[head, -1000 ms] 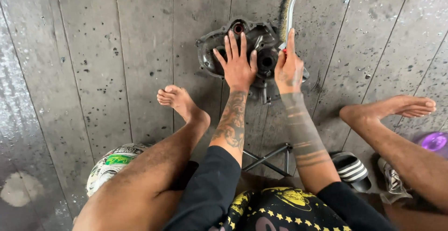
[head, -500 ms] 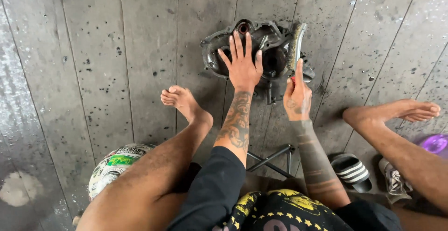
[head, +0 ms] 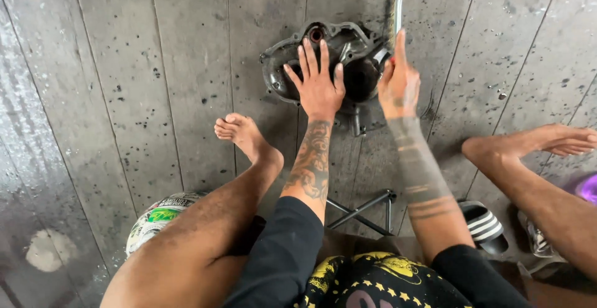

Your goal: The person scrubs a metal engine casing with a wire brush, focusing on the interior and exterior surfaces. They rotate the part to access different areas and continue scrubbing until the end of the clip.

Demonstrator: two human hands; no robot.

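Upper centre of the frame: the left hand (head: 318, 84), fingers spread open, presses flat on a dark metal engine cover (head: 348, 50) on the plank floor (head: 124, 96). Beside it, the right hand (head: 398, 87) grips a metal-bladed tool (head: 398, 6).

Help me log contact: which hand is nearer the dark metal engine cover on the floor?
Left. The left hand lies flat on the engine cover, fingers spread. The right hand is at its right edge, gripping a long metal tool.
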